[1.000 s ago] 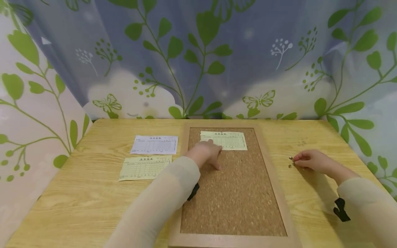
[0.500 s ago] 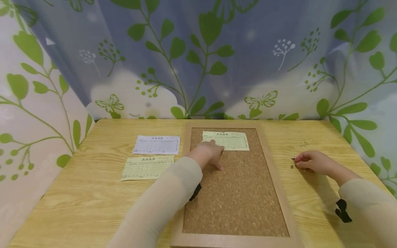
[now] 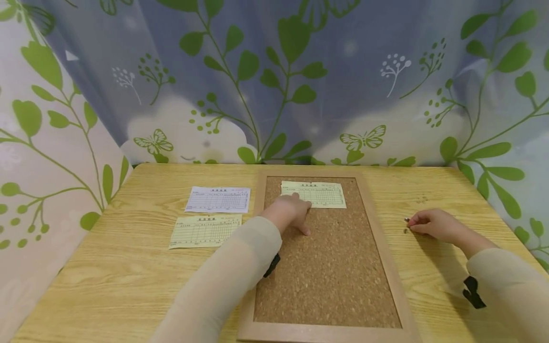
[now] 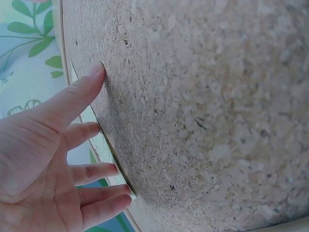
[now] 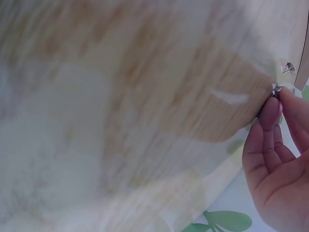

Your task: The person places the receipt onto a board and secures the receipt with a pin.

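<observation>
In the head view my left hand (image 3: 291, 209) lies over the lower left of a pale yellow printed slip (image 3: 321, 196) near the top of the framed cork board (image 3: 330, 271). The left wrist view shows its fingers spread along the slip's edge and the thumb on the cork. Right of the board, my right hand (image 3: 437, 225) is low over the table, thumb and index fingertip together. Between these tips the right wrist view shows a small shiny metal thumbtack (image 5: 275, 91). Another thumbtack (image 5: 288, 67) lies just beyond the fingertips.
Left of the board lie a white printed slip (image 3: 218, 199) and a second yellow slip (image 3: 203, 231), partly behind my left sleeve. The wooden table (image 3: 107, 271) ends at a leaf-patterned curtain (image 3: 360, 85). Faint small marks or pieces (image 3: 421, 198) show behind my right hand.
My right thumb and index fingertip have closed on one thumbtack beside the others. The left hand stays in place on the slip; the head view has shifted slightly.
</observation>
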Tool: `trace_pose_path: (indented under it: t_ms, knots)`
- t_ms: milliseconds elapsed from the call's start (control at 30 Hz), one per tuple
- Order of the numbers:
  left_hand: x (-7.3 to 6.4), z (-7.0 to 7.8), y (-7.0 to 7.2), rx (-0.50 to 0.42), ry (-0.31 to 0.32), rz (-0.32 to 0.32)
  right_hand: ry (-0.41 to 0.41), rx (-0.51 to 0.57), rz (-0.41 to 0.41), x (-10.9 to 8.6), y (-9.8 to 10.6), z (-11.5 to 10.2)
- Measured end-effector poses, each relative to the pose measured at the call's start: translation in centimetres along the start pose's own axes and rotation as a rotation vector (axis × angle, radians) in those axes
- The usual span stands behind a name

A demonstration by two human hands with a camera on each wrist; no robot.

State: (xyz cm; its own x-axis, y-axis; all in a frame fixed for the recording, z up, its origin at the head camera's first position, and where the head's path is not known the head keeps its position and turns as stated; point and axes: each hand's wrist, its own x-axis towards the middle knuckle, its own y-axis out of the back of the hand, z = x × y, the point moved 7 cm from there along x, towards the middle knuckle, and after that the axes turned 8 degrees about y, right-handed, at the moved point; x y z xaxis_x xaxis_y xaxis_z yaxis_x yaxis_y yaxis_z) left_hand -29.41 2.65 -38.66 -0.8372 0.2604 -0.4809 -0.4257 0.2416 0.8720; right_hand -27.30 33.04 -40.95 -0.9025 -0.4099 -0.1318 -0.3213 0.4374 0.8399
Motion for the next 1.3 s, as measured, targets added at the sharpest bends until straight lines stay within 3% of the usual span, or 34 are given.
trace_pose_path:
  t_ms: [300, 567, 833, 1133, 1300]
  knots:
    - [0.1, 0.0, 0.0, 0.005, 0.003, -0.005, -0.009, -0.009, 0.014, 0.0, 0.5, -0.5]
    - [0.0, 0.0, 0.2, 0.011, 0.005, -0.002, -0.018, 0.186, -0.019, 0.4, 0.6, -1.0]
    - [0.0, 0.0, 0.0, 0.008, 0.008, -0.002, -0.066, 0.504, -0.091, 1.1, -0.4, -1.8]
    - [0.1, 0.3, 0.1, 0.015, -0.005, 0.006, -0.064, 0.605, -0.12, 2.2, -0.9, -3.0]
    - [-0.1, 0.1, 0.1, 0.014, 0.007, 0.0, -0.003, 0.66, -0.168, 3.3, -1.6, -4.4]
